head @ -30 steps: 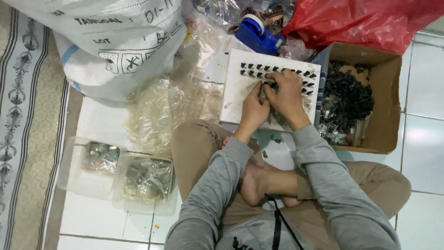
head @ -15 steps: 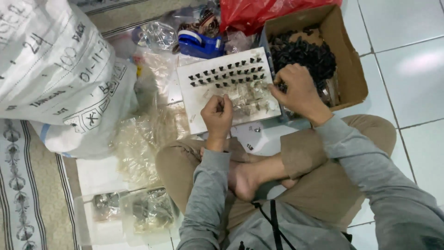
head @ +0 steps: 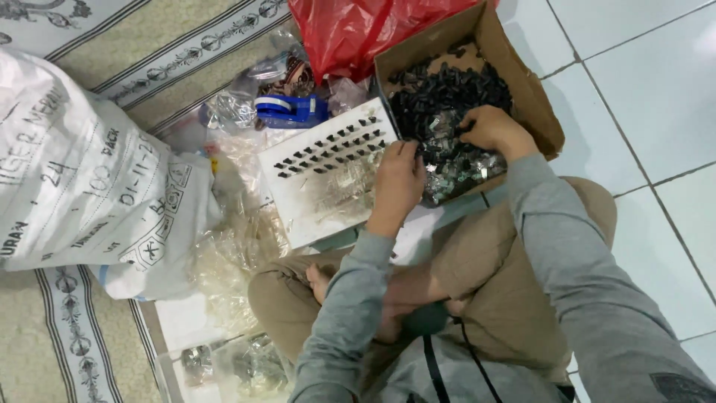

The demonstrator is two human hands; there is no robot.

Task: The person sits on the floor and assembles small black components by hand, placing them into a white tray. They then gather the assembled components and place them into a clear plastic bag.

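Setting: white tiled floor (head: 656,97), patterned mat (head: 149,52) at 11 o'clock, a person seated cross-legged in grey sleeves.

Change noted: a second ago both hands worked together over the white board (head: 321,186); the right hand (head: 492,130) has since left it and gone to the cardboard box (head: 537,97) at 1 o'clock — in my judgement, a reach for more pieces to set on the board.

Right hand: arm stretched forward, palm down, fingers curled into the heap of small black parts (head: 447,89) and shiny bits; whether anything is gripped, I cannot tell.

Left hand (head: 399,183): resting at the board's right edge, fingers bent and close together; contents hidden.

Board: rows of black parts along its upper half.

Nearby: blue tape dispenser (head: 291,110) at 12 o'clock, red plastic bag (head: 358,30), large white sack (head: 82,172) at 9 o'clock — clear plastic bags (head: 231,254) between.
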